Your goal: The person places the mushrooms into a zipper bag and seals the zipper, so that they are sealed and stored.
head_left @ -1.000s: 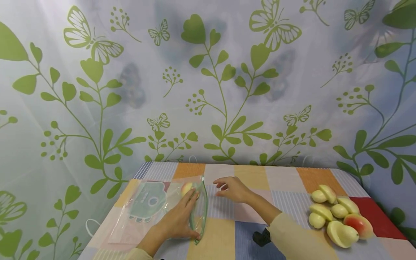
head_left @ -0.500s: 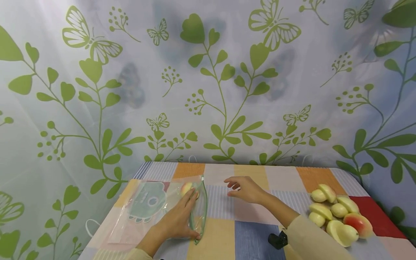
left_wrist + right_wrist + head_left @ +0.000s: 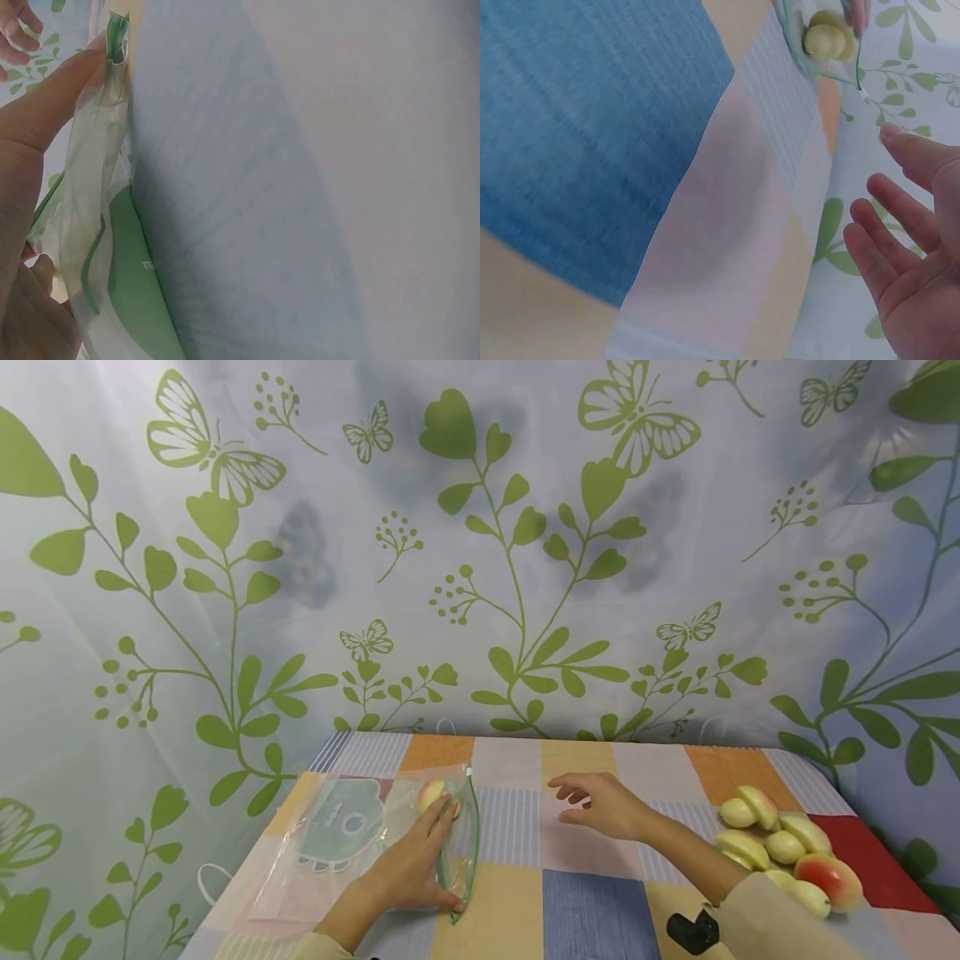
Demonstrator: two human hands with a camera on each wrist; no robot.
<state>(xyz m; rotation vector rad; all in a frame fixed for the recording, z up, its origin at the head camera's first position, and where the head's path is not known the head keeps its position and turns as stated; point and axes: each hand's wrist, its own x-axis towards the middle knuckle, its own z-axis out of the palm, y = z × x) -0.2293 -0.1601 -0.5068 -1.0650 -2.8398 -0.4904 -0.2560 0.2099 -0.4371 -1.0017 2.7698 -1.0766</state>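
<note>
A clear zip bag [image 3: 322, 893] with a green-edged mouth lies on the left of the table, its mouth facing right. My left hand [image 3: 412, 860] holds it near the mouth, thumb at the lower edge and fingers over the upper part. Inside the bag, by those fingers, is a yellow and red toy fruit [image 3: 431, 793]; the right wrist view shows yellow fruit [image 3: 825, 43] through the plastic. My right hand [image 3: 603, 806] hovers over the table right of the bag, fingers loosely bent, holding nothing.
Several yellow and red toy fruits [image 3: 828, 877] lie grouped at the table's right side, partly hidden by my right sleeve [image 3: 780, 918]. A patchwork cloth [image 3: 592, 910] covers the table. A leaf-patterned curtain [image 3: 480, 568] hangs behind it.
My right hand has moved rightward, away from the bag's mouth and nearer to the fruit group. My left hand and the bag stay where they were.
</note>
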